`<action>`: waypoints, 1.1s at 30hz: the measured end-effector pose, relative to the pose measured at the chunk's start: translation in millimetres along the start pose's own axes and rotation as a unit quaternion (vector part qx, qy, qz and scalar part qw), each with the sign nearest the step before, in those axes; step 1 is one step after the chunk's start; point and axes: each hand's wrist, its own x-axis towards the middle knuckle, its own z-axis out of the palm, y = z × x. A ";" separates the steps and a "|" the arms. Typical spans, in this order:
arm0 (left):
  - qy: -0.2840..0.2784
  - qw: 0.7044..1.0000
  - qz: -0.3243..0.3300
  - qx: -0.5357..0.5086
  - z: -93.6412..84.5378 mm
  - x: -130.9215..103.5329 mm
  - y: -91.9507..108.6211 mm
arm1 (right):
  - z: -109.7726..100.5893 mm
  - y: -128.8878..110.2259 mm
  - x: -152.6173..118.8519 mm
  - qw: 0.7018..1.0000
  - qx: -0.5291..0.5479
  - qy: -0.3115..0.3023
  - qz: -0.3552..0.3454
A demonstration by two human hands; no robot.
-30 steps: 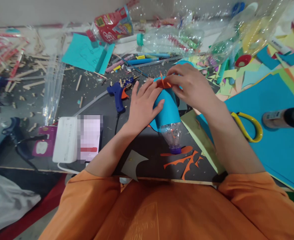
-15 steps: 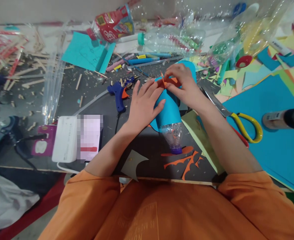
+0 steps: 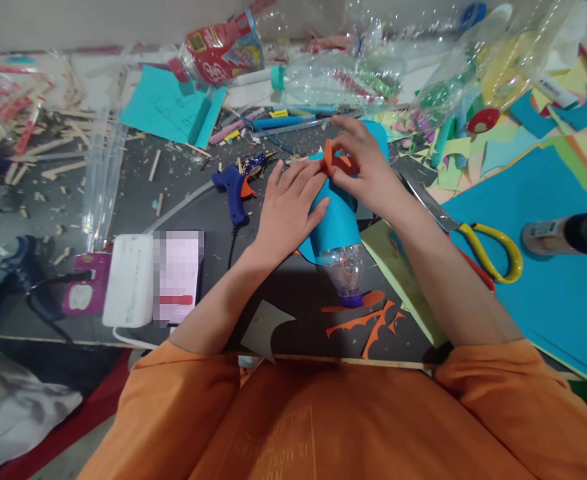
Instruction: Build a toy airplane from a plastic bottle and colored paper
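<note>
A plastic bottle wrapped in blue paper lies on the table, its purple cap toward me. My left hand rests over the left side of the wrap, fingers stretched out and thumb lying on the blue paper. Its index fingertip reaches an orange paper piece that stands up from the wrap. Between thumb and index finger, my right hand pinches this orange piece, with its other fingers raised. The palm side of both hands is hidden.
A blue glue gun lies left of the bottle. Yellow-handled scissors and blue sheets are to the right. Orange scraps lie near the table edge. A phone sits at left; more plastic bottles line the back.
My right hand's upper fingers have lifted and spread away from the orange piece, which now shows more of its face. My left hand stays nearly in place on the wrap.
</note>
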 end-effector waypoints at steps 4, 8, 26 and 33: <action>0.000 1.000 0.001 -0.001 -0.5 -0.3 -1.2 | -0.2 -1.7 -1.2 1.000 -0.001 0.012 -0.014; -0.005 1.000 0.006 -0.002 -1.1 0.4 -0.8 | 0.1 3.3 2.3 0.999 0.012 0.024 -0.019; 0.000 1.000 0.007 -0.015 1.8 -0.6 -1.4 | 5.4 9.4 -2.6 0.995 -0.086 0.043 -0.027; 0.058 0.995 -0.004 -0.082 1.4 -2.5 -2.8 | 6.6 -3.8 -51.0 0.990 0.011 0.135 0.048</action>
